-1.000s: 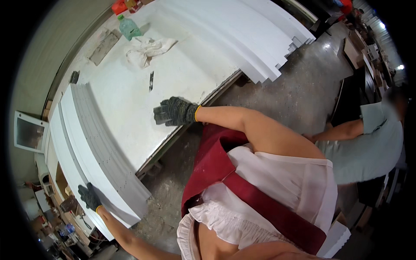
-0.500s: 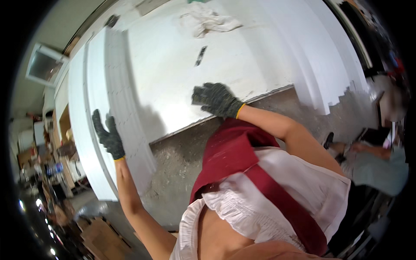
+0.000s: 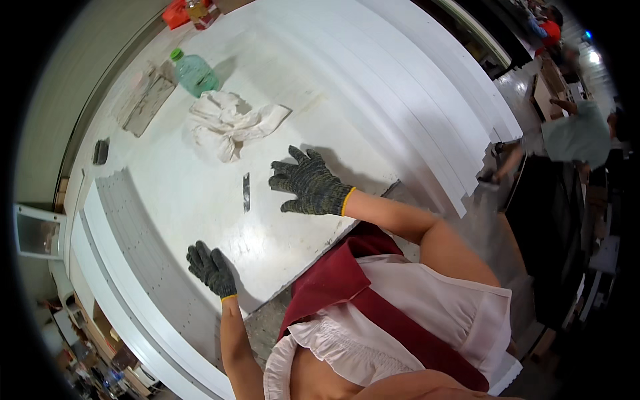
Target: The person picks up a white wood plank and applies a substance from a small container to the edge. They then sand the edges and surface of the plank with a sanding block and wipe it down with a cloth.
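Observation:
Both my hands wear dark knitted gloves with yellow cuffs. My right hand [image 3: 308, 183] is spread over the white tabletop [image 3: 267, 247] near its front edge, with nothing in its fingers. Left of it my left hand [image 3: 211, 268] has its fingers stretched out at the border between the tabletop and the stacked white panels [image 3: 143, 267]. Whether either palm touches the surface, I cannot tell. A short dark strip [image 3: 247, 192] lies flat on the white surface between the hands. Beyond it sits a crumpled white cloth [image 3: 227, 123].
A green-tinted bottle [image 3: 193, 72] stands behind the cloth, beside a worn flat block [image 3: 148, 105]. A small dark block [image 3: 101, 152] lies at the far left. More long white panels [image 3: 427, 87] lie along the right. A person in a pale top [image 3: 577, 133] is farther right.
My left hand has come off the left panels toward the tabletop. My right hand has spread its fingers farther in over the surface. The view has turned, bringing the bottle into sight.

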The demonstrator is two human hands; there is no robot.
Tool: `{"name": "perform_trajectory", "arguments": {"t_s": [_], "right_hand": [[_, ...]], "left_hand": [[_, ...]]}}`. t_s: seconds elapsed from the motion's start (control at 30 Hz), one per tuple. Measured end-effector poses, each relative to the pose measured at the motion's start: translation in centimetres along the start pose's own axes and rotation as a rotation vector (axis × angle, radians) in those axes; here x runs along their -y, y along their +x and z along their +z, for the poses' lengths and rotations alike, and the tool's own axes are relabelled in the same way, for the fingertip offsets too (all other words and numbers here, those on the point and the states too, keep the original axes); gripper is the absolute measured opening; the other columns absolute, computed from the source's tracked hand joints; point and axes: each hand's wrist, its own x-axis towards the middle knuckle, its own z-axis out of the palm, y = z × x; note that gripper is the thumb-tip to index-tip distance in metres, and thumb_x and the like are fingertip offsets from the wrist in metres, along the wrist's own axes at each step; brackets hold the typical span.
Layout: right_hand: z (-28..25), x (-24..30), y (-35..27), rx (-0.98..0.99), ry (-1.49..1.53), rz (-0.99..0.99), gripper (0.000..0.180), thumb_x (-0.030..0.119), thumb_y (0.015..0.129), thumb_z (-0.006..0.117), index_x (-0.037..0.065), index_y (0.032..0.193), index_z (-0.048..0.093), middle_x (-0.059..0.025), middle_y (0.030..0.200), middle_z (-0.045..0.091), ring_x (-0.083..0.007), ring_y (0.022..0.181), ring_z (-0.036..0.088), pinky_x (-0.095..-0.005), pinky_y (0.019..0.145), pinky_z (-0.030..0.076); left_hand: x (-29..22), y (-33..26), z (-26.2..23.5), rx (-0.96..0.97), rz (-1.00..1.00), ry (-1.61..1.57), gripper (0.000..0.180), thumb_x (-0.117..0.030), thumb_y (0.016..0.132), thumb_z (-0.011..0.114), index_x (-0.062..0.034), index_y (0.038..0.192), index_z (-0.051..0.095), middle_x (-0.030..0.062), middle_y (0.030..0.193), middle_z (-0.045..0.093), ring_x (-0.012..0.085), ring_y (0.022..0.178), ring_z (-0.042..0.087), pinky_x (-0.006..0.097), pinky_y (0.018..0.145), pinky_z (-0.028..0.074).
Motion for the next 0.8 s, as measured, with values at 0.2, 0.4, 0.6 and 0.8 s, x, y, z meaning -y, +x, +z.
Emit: {"name": "perform_trajectory", "arguments": {"t_s": [0.2,0.4,0.6,0.8], "right_hand": [[-13.4,-11.7,0.1,-0.437,-0.034,0.016,0.048,0.045,0.085,0.068,0.021,0.126,0.063,-0.0015,0.13,0.061,-0.0263,0.117,0.056,-0.0422,0.099,0.043],[-18.9,-36.7,-6.2,-0.645,-0.776,0.921,0.066,0.057,0.087,0.06,0.017,0.138,0.051,-0.0114,0.143,0.05,-0.0348,0.13,0.045,-0.0504,0.105,0.037],[-15.6,-37.7,-7.4,-0.655,-0.67,0.956,0.069,0.049,0.086,0.063,0.008,0.139,0.046,-0.0146,0.144,0.047,-0.0396,0.132,0.042,-0.0509,0.108,0.033],[-15.1,-36.9,-2.0,-0.638,-0.575,0.864,0.061,0.046,0.09,0.061,0.012,0.138,0.049,-0.0152,0.143,0.05,-0.0352,0.134,0.042,-0.0484,0.112,0.031]], "left_hand": [[0.9,-0.3,-1.2,0.038,0.032,0.048,0.049,-0.032,0.101,0.049,-0.0062,0.143,0.049,0.0183,0.153,0.039,0.0371,0.143,0.03,0.052,0.117,0.015],[0.2,0.2,-0.4,0.069,0.036,0.06,0.05,-0.035,0.102,0.046,-0.0066,0.143,0.048,0.0185,0.153,0.038,0.0401,0.144,0.028,0.056,0.116,0.018],[-0.2,-0.5,0.1,0.053,0.031,0.086,0.05,-0.035,0.103,0.043,-0.0031,0.142,0.048,0.0185,0.153,0.039,0.0391,0.144,0.029,0.055,0.116,0.019],[1.0,-1.4,-0.5,0.031,-0.004,0.088,0.051,-0.036,0.103,0.044,-0.0004,0.139,0.052,0.0205,0.151,0.04,0.0396,0.141,0.032,0.053,0.116,0.021]]}}
